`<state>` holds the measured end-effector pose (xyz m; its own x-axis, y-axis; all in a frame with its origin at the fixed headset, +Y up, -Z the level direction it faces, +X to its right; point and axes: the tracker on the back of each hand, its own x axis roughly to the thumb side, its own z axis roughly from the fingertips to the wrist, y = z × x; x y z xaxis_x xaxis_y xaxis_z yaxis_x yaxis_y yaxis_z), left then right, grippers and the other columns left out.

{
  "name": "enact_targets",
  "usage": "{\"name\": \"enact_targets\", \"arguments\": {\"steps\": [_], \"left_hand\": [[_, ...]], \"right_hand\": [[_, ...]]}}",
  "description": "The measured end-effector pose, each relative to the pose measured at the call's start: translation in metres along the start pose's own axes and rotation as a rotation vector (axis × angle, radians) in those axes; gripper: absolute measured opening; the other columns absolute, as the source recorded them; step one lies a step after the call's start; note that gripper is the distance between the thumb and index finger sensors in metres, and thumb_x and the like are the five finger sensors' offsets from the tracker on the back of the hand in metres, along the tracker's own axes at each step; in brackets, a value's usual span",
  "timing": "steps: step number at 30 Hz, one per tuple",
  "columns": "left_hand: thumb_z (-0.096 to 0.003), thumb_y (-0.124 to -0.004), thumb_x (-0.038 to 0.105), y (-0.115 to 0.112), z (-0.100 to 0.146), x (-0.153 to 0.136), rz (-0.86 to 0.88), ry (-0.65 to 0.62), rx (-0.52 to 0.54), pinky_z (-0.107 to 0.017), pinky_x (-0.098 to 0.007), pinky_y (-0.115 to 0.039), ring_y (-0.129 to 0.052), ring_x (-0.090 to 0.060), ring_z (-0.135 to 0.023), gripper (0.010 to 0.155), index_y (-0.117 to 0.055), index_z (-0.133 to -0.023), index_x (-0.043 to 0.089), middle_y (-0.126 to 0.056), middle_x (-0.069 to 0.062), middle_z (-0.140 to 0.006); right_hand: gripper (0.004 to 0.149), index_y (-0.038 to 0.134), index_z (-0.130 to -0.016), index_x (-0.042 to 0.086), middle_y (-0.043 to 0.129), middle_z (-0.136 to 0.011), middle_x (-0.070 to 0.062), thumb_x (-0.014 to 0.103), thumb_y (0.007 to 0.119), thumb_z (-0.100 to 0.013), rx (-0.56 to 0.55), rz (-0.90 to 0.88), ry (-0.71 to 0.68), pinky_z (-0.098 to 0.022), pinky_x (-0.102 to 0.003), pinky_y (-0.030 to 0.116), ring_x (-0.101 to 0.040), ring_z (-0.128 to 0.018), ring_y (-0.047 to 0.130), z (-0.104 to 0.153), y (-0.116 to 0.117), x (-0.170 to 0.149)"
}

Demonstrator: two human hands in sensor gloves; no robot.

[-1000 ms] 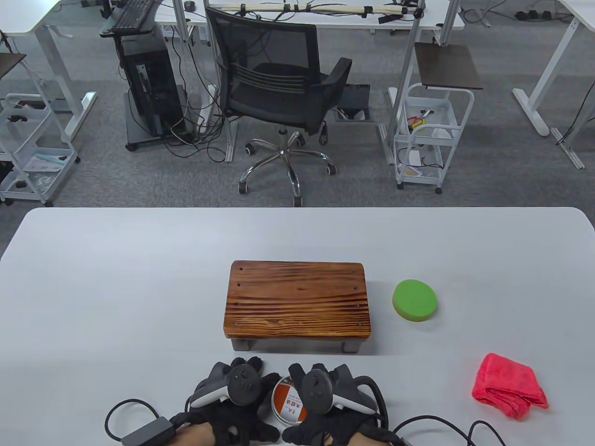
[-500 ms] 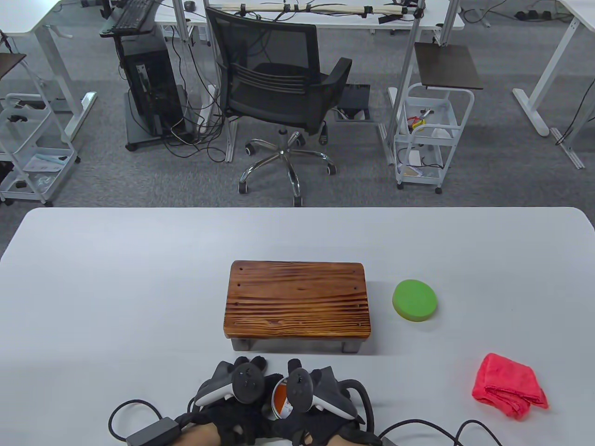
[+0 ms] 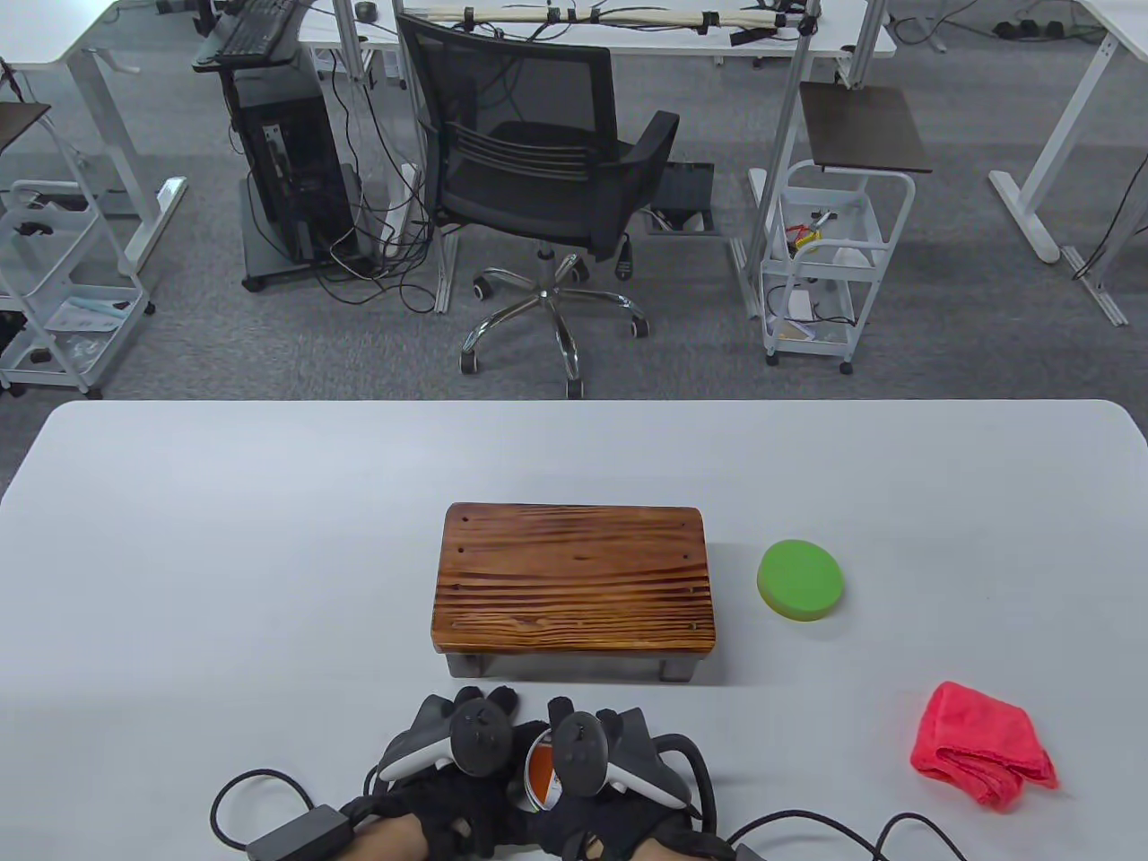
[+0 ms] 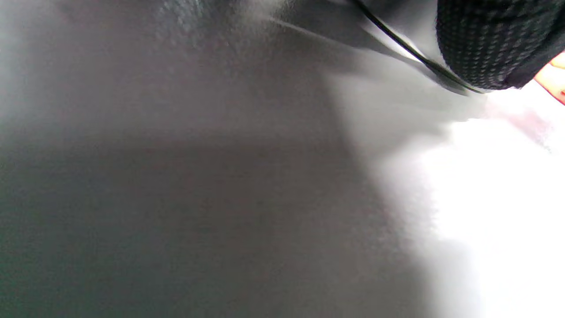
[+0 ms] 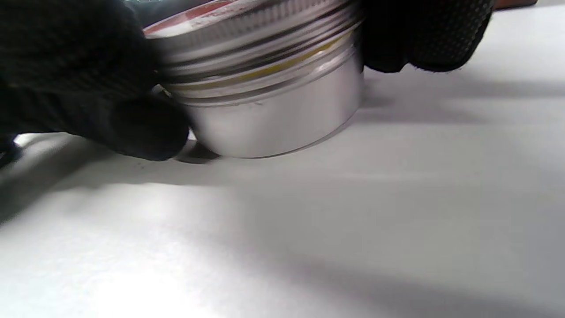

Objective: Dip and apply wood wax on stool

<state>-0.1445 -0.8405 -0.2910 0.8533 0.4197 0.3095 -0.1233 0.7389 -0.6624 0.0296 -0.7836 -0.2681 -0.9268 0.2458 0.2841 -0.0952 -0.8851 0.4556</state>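
Observation:
The wooden stool (image 3: 574,578) stands at the table's middle. In front of it, at the near edge, a round silver wax tin (image 3: 538,764) with an orange label sits between my two hands. My left hand (image 3: 480,722) curls round its left side. My right hand (image 3: 583,731) grips it from the right and covers most of the lid. In the right wrist view the tin (image 5: 273,97) rests on the table, with gloved fingers (image 5: 423,35) clamped on the threaded lid. The left wrist view shows only blurred tabletop and a bit of glove (image 4: 485,39).
A green round sponge pad (image 3: 801,580) lies right of the stool. A folded red cloth (image 3: 982,744) lies near the front right. Glove cables (image 3: 269,807) trail along the near edge. An office chair (image 3: 547,170) stands beyond the table.
My right hand has slid left over the tin, hiding most of the orange lid. The left hand has closed in a little. Stool, sponge and cloth have not moved.

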Motion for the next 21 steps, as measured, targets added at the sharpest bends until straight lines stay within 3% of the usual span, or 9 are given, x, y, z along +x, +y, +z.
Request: {"name": "enact_targets", "arguments": {"steps": [2, 8, 16, 21], "left_hand": [[-0.0486, -0.078, 0.076, 0.0001, 0.0000, -0.0004, 0.004, -0.002, -0.004, -0.058, -0.075, 0.004, 0.025, -0.049, -0.095, 0.095, -0.013, -0.109, 0.045, 0.023, -0.013, -0.114], [-0.0501, -0.077, 0.076, -0.0004, 0.0001, -0.0004, -0.001, -0.003, -0.010, -0.058, -0.074, 0.004, 0.025, -0.050, -0.094, 0.094, -0.011, -0.109, 0.045, 0.024, -0.014, -0.113], [-0.0509, -0.076, 0.075, -0.0008, 0.0000, -0.0004, -0.008, 0.006, -0.006, -0.058, -0.074, 0.004, 0.025, -0.049, -0.094, 0.092, -0.011, -0.109, 0.047, 0.024, -0.013, -0.114], [-0.0510, -0.077, 0.075, -0.0005, -0.0001, -0.0006, -0.003, 0.006, -0.005, -0.058, -0.074, 0.004, 0.025, -0.049, -0.095, 0.092, -0.011, -0.109, 0.046, 0.024, -0.012, -0.114]], "right_hand": [[0.092, 0.024, -0.106, 0.021, 0.033, -0.104, -0.018, 0.066, 0.083, -0.051, 0.018, -0.001, 0.006, -0.062, -0.058, 0.072, -0.056, -0.085, 0.066, 0.0000, -0.0004, -0.0010], [0.101, 0.021, -0.105, 0.025, 0.035, -0.104, -0.021, 0.082, 0.079, -0.044, 0.023, 0.011, 0.113, -0.057, -0.059, 0.077, -0.056, -0.081, 0.071, 0.0003, 0.0012, -0.0016], [0.092, 0.028, -0.105, 0.021, 0.043, -0.100, -0.021, 0.074, 0.078, -0.048, -0.062, 0.028, 0.105, -0.054, -0.056, 0.080, -0.055, -0.076, 0.076, -0.0002, 0.0029, 0.0046], [0.090, 0.030, -0.105, 0.021, 0.042, -0.101, -0.019, 0.071, 0.080, -0.049, -0.057, 0.001, 0.092, -0.054, -0.057, 0.080, -0.058, -0.076, 0.075, -0.0020, 0.0029, 0.0047]]}}
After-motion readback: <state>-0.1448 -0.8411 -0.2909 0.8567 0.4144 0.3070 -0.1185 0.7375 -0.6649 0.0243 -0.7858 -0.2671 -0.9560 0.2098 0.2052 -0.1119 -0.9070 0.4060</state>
